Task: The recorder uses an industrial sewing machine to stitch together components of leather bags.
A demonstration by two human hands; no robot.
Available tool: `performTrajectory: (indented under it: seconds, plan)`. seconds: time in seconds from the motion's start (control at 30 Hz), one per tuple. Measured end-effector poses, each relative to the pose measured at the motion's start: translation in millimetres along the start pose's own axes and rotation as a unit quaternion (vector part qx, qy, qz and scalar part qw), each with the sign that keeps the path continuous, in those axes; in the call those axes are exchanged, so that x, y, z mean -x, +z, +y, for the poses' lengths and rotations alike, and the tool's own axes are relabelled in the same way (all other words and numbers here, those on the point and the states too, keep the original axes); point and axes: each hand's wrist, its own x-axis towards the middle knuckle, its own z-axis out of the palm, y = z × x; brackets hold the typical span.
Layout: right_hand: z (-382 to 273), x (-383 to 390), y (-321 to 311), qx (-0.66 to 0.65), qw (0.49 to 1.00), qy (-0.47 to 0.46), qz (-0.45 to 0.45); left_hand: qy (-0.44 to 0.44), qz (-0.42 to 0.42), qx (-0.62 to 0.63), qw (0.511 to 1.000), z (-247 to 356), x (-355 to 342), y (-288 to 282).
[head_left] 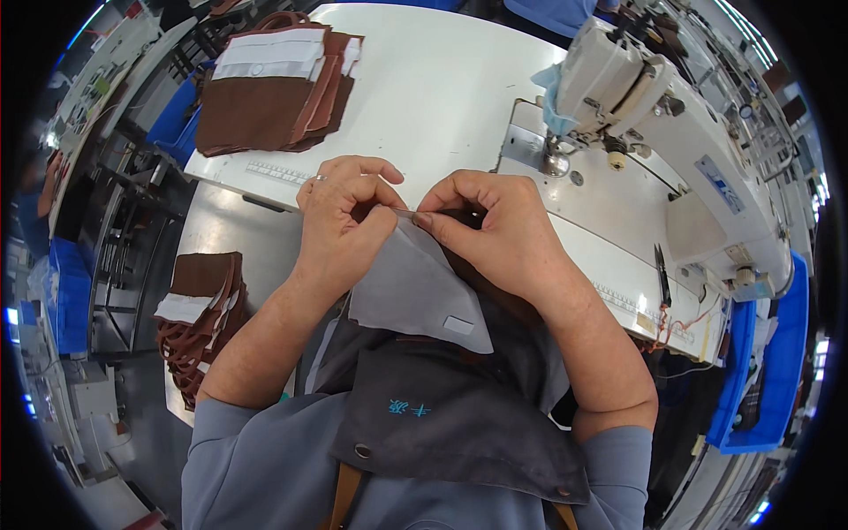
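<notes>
A grey fabric panel (411, 291) with a small pale rectangle near its lower corner hangs down over my apron from its top edge. My left hand (344, 216) pinches that edge between thumb and forefinger, a ring on one finger. Close beside it, my right hand (503, 225) grips the same edge, thumb against bent fingers. Dark brown material (477, 274) shows behind the panel under my right hand; whether it is joined to the panel I cannot tell. Both hands are just above the front edge of the white sewing table (424, 79).
A white sewing machine (671, 141) stands at the right, with black thread snips (662, 276) near it. Brown fabric pieces are stacked on the table (256, 115) at far left, and more lie on a lower metal surface (208, 278). A blue bin (729, 415) stands at right.
</notes>
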Motion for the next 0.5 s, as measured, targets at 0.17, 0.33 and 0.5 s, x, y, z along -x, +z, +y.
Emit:
performTrajectory:
  seconds: [0.17, 0.33, 0.5]
  plan:
    - [7.4, -16.4, 21.9, -0.037, 0.999, 0.01, -0.012, 0.014, 0.088, -0.13, 0.987, -9.8, 10.8, -18.7]
    - [-6.9, -19.5, 36.8, 0.018, 1.0, -0.01, 0.014, -0.045, 0.105, -0.104, 0.988, -9.5, 18.3, -19.1]
    - [11.4, -26.5, 49.2, -0.091, 0.996, 0.001, 0.012, -0.069, 0.061, 0.036, 0.995, -15.5, 15.5, -22.3]
